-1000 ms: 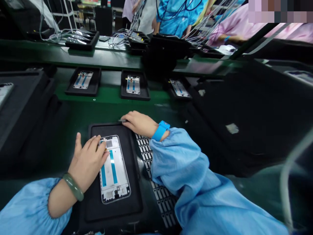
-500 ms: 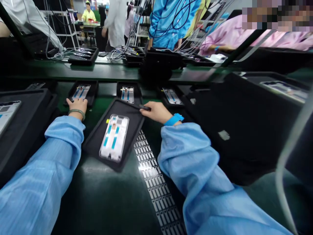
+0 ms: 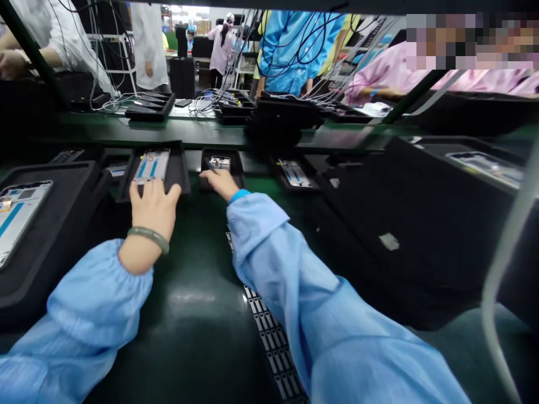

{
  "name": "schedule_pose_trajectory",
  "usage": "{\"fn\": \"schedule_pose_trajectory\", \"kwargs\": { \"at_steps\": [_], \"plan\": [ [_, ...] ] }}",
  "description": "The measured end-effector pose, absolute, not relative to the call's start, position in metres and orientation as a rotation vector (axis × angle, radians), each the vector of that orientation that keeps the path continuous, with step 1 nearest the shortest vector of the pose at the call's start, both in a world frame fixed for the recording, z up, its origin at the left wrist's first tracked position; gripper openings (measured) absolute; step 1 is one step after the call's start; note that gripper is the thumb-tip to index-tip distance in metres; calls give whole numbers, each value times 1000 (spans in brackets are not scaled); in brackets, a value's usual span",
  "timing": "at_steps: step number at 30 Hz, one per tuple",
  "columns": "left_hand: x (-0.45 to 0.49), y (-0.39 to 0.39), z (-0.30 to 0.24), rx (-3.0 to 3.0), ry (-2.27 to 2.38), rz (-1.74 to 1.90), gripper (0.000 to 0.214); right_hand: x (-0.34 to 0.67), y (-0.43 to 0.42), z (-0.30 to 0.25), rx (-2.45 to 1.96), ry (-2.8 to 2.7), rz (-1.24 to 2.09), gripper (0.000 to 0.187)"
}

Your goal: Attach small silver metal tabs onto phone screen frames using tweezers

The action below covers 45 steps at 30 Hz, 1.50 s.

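My left hand (image 3: 154,207) lies over the front rim of a black tray (image 3: 181,168), with fingers and thumb spread. A phone frame (image 3: 154,164) with blue strips rests in this tray, just beyond my fingertips. My right hand (image 3: 222,182) is closed at the front left of a second black tray (image 3: 236,168). A slim dark tool (image 3: 210,164) shows at its fingers, blurred against the tray. The phone frame (image 3: 220,163) in that tray is partly hidden by the hand.
Another tray with a phone frame (image 3: 296,173) stands to the right. A large black tray (image 3: 63,224) fills the left side. A perforated metal-coloured strip (image 3: 273,342) runs under my right sleeve. Black covering (image 3: 421,235) and a pale cable (image 3: 490,303) are at the right; co-workers stand beyond.
The tray my right hand held by its corner has left the foreground. That hand has moved left and away from me. A tray now sits nearer under my left hand, another partly behind it.
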<state>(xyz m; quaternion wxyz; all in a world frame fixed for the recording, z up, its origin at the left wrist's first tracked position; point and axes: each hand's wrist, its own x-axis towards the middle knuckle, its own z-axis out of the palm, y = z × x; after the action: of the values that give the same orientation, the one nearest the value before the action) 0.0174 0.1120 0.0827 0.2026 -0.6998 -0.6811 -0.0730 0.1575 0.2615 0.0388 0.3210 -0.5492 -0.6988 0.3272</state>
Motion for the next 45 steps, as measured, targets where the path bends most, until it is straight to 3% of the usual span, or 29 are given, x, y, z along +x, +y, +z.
{"fn": "schedule_pose_trajectory", "kwargs": {
  "at_steps": [6, 12, 18, 25, 31, 45],
  "plan": [
    [42, 22, 70, -2291, -1666, 3, 35, 250, 208, 41, -1289, -1520, 1158, 47],
    [63, -41, 42, -2608, -1523, 264, 39, 277, 131, 20, -1159, -1203, 1403, 35],
    [79, -82, 29, -3066, -1288, 210, 31, 270, 107, -1, -1254, -1130, 1373, 29],
    [90, -1, 63, -2952, -1466, 12, 35, 262, 124, -12, -1225, -1196, 1239, 28],
    [83, 86, 25, -2787, -1565, -24, 46, 250, 150, -19, -1270, -1310, 1160, 22],
    [80, 93, 6, -2842, -1623, 27, 43, 242, 160, -14, -1322, -1245, 1342, 12]
  ]
}}
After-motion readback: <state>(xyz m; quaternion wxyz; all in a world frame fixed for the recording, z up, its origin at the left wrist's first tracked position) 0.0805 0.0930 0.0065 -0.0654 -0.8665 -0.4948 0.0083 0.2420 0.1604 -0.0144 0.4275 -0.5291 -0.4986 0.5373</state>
